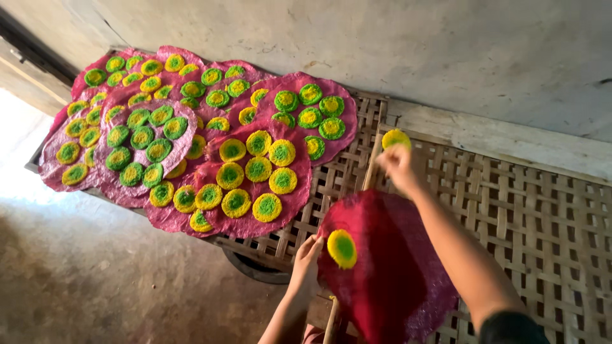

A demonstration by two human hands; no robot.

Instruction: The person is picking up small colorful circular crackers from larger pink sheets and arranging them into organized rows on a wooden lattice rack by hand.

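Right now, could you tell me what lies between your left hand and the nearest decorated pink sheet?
In the head view, only bare woven bamboo rack lies between the left hand and the nearest decorated pink sheet.

A gray, rough wall [446, 44] fills the top. The dirt floor [95, 274] sits lower left, with bright light at the left edge.

Discs [258, 169] lie on sheets [290, 194] overlapping across the woven tray's [529, 216] left.
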